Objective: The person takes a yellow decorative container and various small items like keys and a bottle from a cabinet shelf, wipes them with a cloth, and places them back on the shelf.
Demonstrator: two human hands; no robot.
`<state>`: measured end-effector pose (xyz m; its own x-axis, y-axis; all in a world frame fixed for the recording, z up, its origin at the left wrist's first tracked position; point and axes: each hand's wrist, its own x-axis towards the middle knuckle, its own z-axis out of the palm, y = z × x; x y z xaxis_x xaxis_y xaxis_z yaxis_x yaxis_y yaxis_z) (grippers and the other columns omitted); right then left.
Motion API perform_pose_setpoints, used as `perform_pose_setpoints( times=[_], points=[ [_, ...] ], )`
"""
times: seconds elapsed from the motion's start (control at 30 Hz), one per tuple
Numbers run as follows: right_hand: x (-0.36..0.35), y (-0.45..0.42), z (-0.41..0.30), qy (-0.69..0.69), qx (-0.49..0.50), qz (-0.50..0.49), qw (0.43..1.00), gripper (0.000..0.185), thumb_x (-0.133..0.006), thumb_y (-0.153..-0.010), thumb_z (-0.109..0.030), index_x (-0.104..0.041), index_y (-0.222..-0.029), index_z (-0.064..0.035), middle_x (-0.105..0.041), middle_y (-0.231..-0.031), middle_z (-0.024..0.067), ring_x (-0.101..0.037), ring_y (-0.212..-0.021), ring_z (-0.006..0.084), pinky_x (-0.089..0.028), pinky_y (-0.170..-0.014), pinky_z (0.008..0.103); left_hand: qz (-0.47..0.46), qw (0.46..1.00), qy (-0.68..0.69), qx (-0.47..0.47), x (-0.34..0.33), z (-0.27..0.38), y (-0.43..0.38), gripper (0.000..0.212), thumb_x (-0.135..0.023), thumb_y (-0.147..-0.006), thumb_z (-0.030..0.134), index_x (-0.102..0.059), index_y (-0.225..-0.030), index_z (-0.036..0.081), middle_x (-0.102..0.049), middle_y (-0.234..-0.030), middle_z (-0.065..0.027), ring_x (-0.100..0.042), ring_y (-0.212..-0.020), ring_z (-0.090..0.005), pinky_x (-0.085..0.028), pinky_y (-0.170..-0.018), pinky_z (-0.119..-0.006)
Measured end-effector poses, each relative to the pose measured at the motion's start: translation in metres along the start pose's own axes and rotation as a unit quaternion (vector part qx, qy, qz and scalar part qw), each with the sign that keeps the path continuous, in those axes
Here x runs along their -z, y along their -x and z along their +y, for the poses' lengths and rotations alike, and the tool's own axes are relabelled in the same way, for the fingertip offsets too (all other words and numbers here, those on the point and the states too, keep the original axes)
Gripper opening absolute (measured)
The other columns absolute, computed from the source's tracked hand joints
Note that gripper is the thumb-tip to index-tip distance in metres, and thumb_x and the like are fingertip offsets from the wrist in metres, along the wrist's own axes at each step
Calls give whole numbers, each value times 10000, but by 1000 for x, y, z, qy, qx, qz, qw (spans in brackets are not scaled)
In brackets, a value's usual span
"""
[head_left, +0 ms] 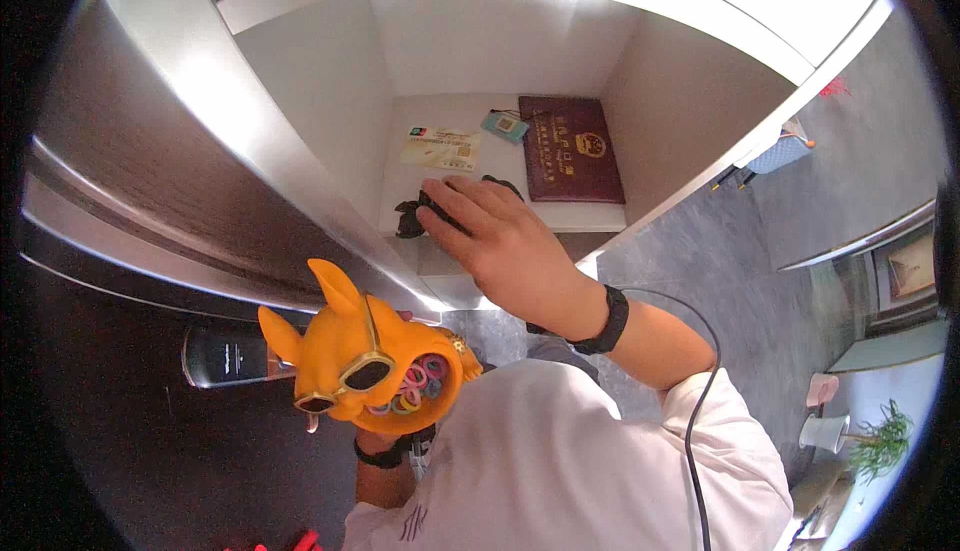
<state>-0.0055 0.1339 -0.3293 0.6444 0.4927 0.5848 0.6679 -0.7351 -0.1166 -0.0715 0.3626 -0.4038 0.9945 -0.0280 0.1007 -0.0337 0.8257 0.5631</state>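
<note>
My right hand (491,232) reaches over the front of a white shelf compartment (450,108), its fingers on a black item (411,219) that they partly cover. Behind it on the shelf lie a bank card (441,148), a small light-blue tag with a printed code (505,125) and a dark red booklet with gold lettering (574,150). Near my chest is an orange dog figurine (375,371) with gold-rimmed sunglasses, its open mouth holding coloured hair ties (420,384). My left hand is almost wholly hidden behind the figurine; only the wrist with a black band shows below it.
A metallic cabinet panel (172,138) stands left of the compartment. On the dark surface at left is a black cylindrical container (225,357). A black cable (694,416) runs beside my right arm. At right are a potted plant (881,438) and a blue-grey seat (780,155).
</note>
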Motion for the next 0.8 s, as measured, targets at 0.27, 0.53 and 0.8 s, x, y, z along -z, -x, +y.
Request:
perform_pose_setpoints(
  times=[0.27,0.53,0.8],
  points=[
    [-31,-45,32,40,-61,-15,997,330,-581,-793,-41,-657,-1114,-11,-628,-1138,148,-608,-1059,339,-479,-939,425,-45,995,31,80,-2,-4,-7,577,-515,-994,452,-451,-1405,53,-555,-1373,-141,-588,-1220,-293,-493,-1042,-474],
    [34,-25,30,-200,-286,154,924,255,-498,-808,-20,-666,-999,6,-654,-883,143,-630,-793,262,-512,-747,350,-127,938,174,273,-31,-35,-13,577,-506,-993,463,-459,-1397,53,-560,-1366,-139,-590,-1216,-291,-494,-1040,-475],
    [82,49,7,-384,-340,134,848,571,-510,-1013,-469,-629,-1216,51,-708,-954,125,-645,-885,146,-511,-813,290,-222,964,-30,143,-72,-49,-84,607,-693,-823,221,-471,-1358,38,-576,-1328,-113,-594,-1190,-234,-498,-1024,-414]
  ],
)
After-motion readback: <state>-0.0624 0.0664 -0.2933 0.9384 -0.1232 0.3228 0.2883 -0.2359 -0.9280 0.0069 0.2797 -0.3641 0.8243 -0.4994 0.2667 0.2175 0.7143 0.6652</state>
